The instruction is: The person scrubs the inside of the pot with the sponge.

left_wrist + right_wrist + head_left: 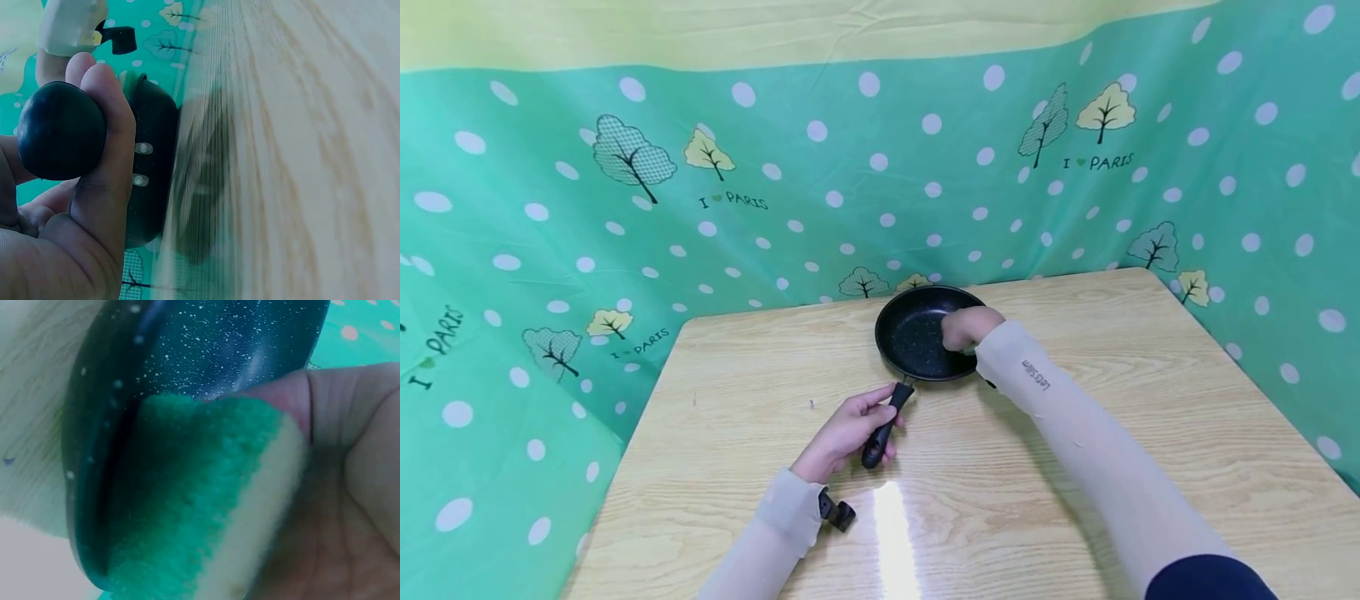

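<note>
A black speckled frying pan [913,337] is at the far side of the table, its handle [877,444] pointing toward me. My left hand [847,429] grips that handle, thumb on top and fingers beneath. The rounded handle end fills the near part of the left wrist view, with two rivets on the pan's outer wall behind it. Inside the pan, my right hand [970,327] holds a sponge [187,494] with a green scouring side and a pale side. The sponge lies against the pan's inner wall in the right wrist view; the head view hides it behind the hand.
The wood-grain table [760,375] extends to both sides of the pan. A green dotted curtain [805,200] hangs close behind the table's back edge and along its sides. A black wrist camera [838,511] sticks out from the left sleeve.
</note>
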Action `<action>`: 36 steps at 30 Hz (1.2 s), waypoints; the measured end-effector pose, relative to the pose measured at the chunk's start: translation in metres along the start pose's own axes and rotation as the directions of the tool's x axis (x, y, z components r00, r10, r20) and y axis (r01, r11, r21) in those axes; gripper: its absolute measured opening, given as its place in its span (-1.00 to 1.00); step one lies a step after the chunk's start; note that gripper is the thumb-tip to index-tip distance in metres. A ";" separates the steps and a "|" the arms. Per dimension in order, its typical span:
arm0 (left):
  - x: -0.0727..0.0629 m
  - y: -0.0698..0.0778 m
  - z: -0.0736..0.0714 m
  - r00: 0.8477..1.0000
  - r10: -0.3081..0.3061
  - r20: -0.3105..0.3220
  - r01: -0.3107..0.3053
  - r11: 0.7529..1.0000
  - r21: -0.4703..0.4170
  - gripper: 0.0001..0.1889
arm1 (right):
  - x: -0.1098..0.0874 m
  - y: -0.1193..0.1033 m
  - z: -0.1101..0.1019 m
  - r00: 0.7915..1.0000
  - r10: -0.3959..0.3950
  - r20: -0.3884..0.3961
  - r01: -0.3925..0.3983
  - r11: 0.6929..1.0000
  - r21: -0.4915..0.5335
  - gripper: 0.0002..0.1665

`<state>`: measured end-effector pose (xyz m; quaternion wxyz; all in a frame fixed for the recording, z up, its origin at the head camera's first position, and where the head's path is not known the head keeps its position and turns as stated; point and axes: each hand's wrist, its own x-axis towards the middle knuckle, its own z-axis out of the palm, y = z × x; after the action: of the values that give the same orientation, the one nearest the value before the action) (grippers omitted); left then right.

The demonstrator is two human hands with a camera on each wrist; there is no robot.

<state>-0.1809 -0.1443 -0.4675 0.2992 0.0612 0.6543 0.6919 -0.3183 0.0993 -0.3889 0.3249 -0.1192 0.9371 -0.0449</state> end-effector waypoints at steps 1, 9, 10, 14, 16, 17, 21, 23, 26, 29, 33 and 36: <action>0.000 0.000 0.000 1.000 -0.004 -0.001 0.004 1.000 -0.003 -0.41 | 0.000 0.000 0.000 1.000 0.000 0.006 0.000 1.000 -0.002 -0.63; 0.002 0.000 0.000 1.000 0.004 0.004 -0.004 1.000 0.003 -0.40 | -0.002 0.004 -0.004 0.996 -0.033 0.087 0.031 0.999 0.024 -0.81; 0.002 0.000 0.000 1.000 0.006 0.005 -0.006 1.000 0.005 -0.40 | -0.003 0.004 -0.004 0.995 -0.037 0.098 0.035 0.999 0.023 -0.81; 0.002 0.000 -0.001 1.000 0.007 0.011 -0.007 1.000 0.007 -0.39 | -0.005 0.003 -0.004 0.988 -0.067 0.137 0.064 0.998 0.029 -0.82; 0.002 0.000 -0.001 1.000 0.005 0.011 -0.005 1.000 0.003 -0.38 | -0.007 0.002 -0.003 0.985 -0.089 0.147 0.086 0.996 0.030 -0.83; 0.002 0.000 -0.001 1.000 0.005 0.012 -0.005 1.000 0.001 -0.38 | -0.008 0.001 -0.002 0.984 -0.098 0.148 0.094 0.995 0.030 -0.83; 0.001 0.001 -0.002 1.000 0.003 0.012 -0.003 1.000 0.000 -0.38 | -0.010 -0.001 0.001 0.980 -0.135 0.145 0.132 0.991 0.035 -0.82; 0.001 0.001 -0.002 1.000 -0.001 0.008 0.000 1.000 0.003 -0.38 | -0.010 -0.002 0.002 0.977 -0.158 0.141 0.155 0.987 0.035 -0.79; 0.000 0.000 -0.002 1.000 -0.004 0.001 0.004 1.000 0.006 -0.39 | -0.011 -0.004 0.003 0.970 -0.193 0.150 0.184 0.980 0.071 -0.74; 0.000 0.000 -0.002 1.000 -0.003 -0.002 0.003 1.000 0.008 -0.38 | -0.010 -0.006 0.005 0.954 -0.254 0.160 0.238 0.965 0.109 -0.75; 0.000 0.001 -0.002 1.000 -0.007 -0.003 0.007 1.000 0.007 -0.38 | -0.009 -0.009 0.008 0.924 -0.354 0.147 0.335 0.932 0.139 -0.71; 0.000 0.001 -0.001 1.000 -0.008 -0.002 0.008 1.000 0.008 -0.39 | -0.008 -0.013 0.009 0.916 -0.382 0.124 0.364 0.920 0.146 -0.32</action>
<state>-0.1814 -0.1454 -0.4664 0.3011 0.0593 0.6576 0.6880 -0.3045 0.0886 -0.3893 0.3865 -0.2793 0.8655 -0.1535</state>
